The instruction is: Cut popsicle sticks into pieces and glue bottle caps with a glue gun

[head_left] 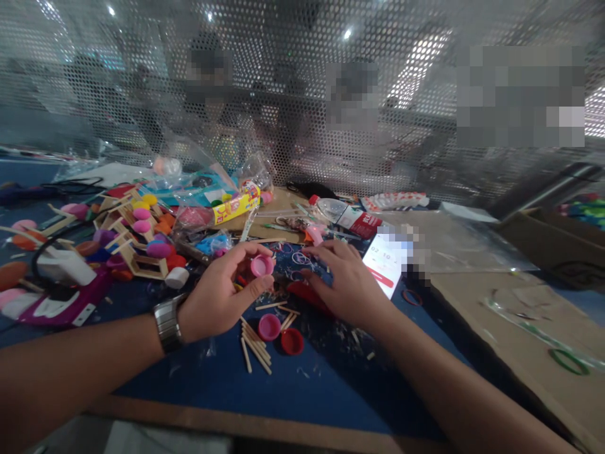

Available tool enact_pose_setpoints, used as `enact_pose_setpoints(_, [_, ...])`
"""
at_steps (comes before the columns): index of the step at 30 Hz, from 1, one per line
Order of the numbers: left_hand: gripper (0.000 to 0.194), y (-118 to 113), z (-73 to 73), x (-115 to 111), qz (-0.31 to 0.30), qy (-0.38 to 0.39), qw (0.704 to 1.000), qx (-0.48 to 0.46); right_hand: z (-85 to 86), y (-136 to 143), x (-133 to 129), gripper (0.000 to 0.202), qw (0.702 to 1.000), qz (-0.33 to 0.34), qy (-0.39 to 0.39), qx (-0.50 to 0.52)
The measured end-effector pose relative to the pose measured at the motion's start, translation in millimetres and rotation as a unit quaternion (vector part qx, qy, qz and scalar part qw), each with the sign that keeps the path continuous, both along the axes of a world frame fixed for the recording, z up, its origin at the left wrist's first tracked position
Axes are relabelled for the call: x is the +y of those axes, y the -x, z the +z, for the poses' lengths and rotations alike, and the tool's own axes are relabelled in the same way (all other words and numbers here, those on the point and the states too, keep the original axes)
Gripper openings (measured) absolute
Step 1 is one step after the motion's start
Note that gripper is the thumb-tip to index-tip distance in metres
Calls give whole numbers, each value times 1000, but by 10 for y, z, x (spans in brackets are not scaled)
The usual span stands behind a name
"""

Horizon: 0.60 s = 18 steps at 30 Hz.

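Left hand (220, 296): thumb and fingers pinching a pink cap (261, 267) over the blue table (198, 378). Wooden sticks (256, 347) on the near side, then second pink cap (269, 327), red cap (292, 341). Right hand (347, 287): half-curled by thin loops (301, 258), can't tell if gripping. Lit phone (385, 261) just right.

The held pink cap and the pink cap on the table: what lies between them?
Between the held cap and the resting cap, the head view shows the thumb of the left hand and a thin wooden stick.
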<state>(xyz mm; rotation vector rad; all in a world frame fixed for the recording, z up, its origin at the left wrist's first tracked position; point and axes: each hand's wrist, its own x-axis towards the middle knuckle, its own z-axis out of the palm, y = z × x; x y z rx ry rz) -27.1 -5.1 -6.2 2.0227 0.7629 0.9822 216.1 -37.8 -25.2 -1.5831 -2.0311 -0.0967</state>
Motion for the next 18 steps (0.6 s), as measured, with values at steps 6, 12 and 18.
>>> enact_pose_setpoints(6, [36,30,55,-40,-88,-101,984,119,-72,-221,172,39,995,-78,43,-35])
enact_pose_setpoints(12, [36,17,38,-55,-168,-129,968,131,-106,-199,221,36,991,-94,75,-52])
enact_pose_setpoints(18, [36,16,22,-59,-175,-130,966,141,-87,-151,224,28,995,-85,45,-33])
